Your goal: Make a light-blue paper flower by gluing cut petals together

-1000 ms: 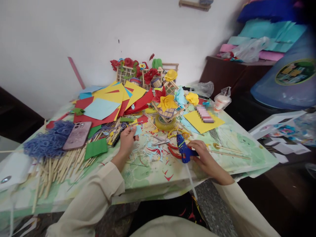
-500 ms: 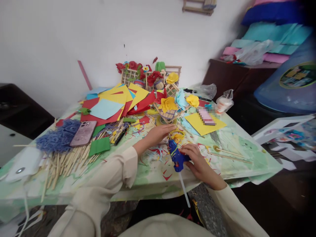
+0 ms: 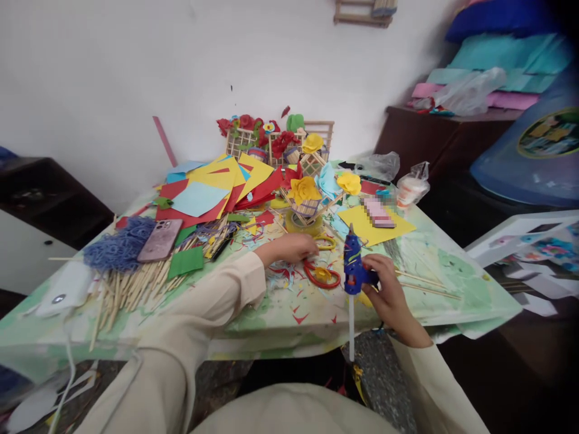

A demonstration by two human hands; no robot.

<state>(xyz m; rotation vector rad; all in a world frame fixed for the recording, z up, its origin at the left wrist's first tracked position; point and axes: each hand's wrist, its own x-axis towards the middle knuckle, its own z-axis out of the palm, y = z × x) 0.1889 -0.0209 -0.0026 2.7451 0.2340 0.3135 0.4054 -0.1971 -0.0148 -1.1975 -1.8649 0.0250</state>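
My right hand is wrapped round the handle of a blue hot glue gun, its nozzle pointing up and away from me. A pale glue stick sticks out of the back end, over the table's front edge. My left hand is low over the table with its fingers curled down; whatever is in them is hidden. Right beside it lie a red scissor handle and a yellow handle. A roll of clear tape sits just behind the left hand.
Paper-flower baskets stand at the back. Coloured sheets, blue yarn, wooden sticks and a phone lie on the left. A yellow sheet and a cup are on the right.
The glue gun has moved right in my right hand, away from my left hand, and now points straighter ahead. My left hand's outstretched fingers have curled down. The red scissor handle has come into sight.
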